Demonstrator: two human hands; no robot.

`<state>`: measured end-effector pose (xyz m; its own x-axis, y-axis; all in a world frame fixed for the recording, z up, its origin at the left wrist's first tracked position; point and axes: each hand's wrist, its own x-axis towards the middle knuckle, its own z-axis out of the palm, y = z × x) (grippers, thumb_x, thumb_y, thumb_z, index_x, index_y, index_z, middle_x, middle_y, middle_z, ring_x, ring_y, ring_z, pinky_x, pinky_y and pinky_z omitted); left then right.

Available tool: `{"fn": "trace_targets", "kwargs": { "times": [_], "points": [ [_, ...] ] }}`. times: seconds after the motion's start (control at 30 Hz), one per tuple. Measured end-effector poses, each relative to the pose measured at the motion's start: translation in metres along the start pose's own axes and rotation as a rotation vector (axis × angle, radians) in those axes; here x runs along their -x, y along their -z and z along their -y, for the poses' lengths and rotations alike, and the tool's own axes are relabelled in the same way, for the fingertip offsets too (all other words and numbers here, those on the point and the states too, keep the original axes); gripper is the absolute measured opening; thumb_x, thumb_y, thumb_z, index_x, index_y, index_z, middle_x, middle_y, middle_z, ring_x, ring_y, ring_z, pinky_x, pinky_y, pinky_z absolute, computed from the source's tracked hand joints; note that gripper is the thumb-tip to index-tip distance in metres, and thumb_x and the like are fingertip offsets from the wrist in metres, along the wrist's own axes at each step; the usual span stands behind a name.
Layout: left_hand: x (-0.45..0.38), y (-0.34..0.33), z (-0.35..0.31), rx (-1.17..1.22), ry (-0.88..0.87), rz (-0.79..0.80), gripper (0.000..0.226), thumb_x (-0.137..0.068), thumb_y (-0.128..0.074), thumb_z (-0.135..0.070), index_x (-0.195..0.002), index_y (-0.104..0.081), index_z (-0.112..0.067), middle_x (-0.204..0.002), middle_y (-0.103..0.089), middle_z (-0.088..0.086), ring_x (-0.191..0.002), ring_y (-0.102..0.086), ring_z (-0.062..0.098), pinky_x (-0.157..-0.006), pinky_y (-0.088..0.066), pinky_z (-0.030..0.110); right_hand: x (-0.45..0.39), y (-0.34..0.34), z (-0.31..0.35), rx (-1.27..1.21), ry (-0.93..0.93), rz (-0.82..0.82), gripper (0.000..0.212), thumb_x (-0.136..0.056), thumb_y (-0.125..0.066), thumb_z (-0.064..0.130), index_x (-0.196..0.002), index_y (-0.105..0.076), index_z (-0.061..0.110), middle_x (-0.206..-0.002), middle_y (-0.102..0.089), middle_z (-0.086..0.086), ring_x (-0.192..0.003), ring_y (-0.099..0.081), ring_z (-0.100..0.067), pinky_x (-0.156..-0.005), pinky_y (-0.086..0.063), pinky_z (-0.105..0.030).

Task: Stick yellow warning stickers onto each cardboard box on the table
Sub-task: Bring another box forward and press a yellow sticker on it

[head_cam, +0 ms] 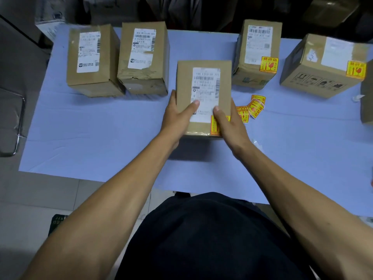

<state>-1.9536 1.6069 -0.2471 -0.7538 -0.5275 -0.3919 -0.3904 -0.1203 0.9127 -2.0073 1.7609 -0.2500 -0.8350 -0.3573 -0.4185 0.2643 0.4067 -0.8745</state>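
A pale blue table [101, 138] carries five cardboard boxes, each sealed, contents unseen. The far-right box [323, 77] and the box beside it [256, 57] each wear a yellow warning sticker with red print too blurred to read. The two left boxes [92, 59] [144, 57] show only white barcode labels. I grip the middle box [203, 93] with my left hand [177, 116] and right hand [227, 120], thumbs over its top, my right covering its yellow sticker [215, 126]. Loose stickers [252, 108] lie just right of it.

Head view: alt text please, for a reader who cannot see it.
Both hands, left hand and right hand, grip a stickered middle box on the blue table. Two right boxes bear yellow stickers, two left boxes none; loose stickers lie beside it.
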Motion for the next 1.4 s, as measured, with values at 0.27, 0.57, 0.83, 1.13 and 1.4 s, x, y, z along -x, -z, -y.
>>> {"fn": "trace_targets", "kwargs": {
  "times": [0.27, 0.57, 0.83, 1.13, 1.4],
  "points": [
    [-0.096, -0.004, -0.075, -0.015, -0.079, -0.008, 0.052, -0.084, -0.072, -0.032, -0.130, -0.054, -0.015, -0.117, -0.071, -0.002, -0.104, -0.069, 0.011, -0.097, -0.055, 0.037, -0.090, 0.011, 0.077, -0.013, 0.094, -0.016, 0.062, -0.088, -0.051, 0.060, -0.143, -0.045, 0.031, -0.129, -0.063, 0.016, -0.119, -0.058, -0.004, -0.107, -0.045, -0.035],
    [-0.167, -0.009, -0.052, -0.078, 0.057, 0.009, 0.051, -0.089, -0.070, -0.030, -0.135, -0.052, -0.016, -0.120, -0.070, -0.002, -0.104, -0.068, 0.010, -0.089, -0.055, 0.028, -0.155, -0.008, 0.067, 0.024, -0.098, -0.026, 0.096, -0.075, -0.048, 0.072, -0.155, -0.030, 0.022, -0.153, -0.047, 0.004, -0.138, -0.045, -0.016, -0.116, -0.035, -0.041],
    [-0.210, -0.020, -0.045, -0.117, 0.057, -0.011, 0.049, -0.085, -0.069, -0.037, -0.129, -0.055, -0.021, -0.113, -0.072, -0.009, -0.102, -0.068, 0.006, -0.093, -0.055, 0.032, -0.198, -0.012, 0.061, 0.031, -0.118, -0.104, 0.084, -0.082, -0.050, 0.067, -0.152, -0.037, 0.022, -0.147, -0.054, 0.004, -0.133, -0.051, -0.014, -0.114, -0.039, -0.040],
    [-0.219, -0.019, -0.063, -0.268, 0.052, 0.010, 0.053, -0.087, -0.067, -0.044, -0.132, -0.053, -0.020, -0.120, -0.069, -0.007, -0.109, -0.065, 0.013, -0.099, -0.051, 0.037, -0.207, -0.004, 0.074, 0.185, -0.142, -0.077, 0.078, -0.089, -0.048, 0.064, -0.153, -0.033, 0.023, -0.149, -0.052, 0.003, -0.135, -0.049, -0.019, -0.114, -0.037, -0.040],
    [-0.184, 0.010, -0.112, -1.048, -0.375, -0.018, 0.070, -0.094, -0.053, -0.041, -0.155, -0.026, -0.018, -0.163, -0.024, 0.013, -0.150, -0.020, 0.034, -0.118, -0.025, 0.046, -0.172, 0.011, 0.123, 0.875, 0.363, -0.165, 0.064, -0.100, -0.050, 0.038, -0.152, -0.032, 0.005, -0.155, -0.037, -0.019, -0.144, -0.032, -0.035, -0.114, -0.027, -0.039]
  ]
}}
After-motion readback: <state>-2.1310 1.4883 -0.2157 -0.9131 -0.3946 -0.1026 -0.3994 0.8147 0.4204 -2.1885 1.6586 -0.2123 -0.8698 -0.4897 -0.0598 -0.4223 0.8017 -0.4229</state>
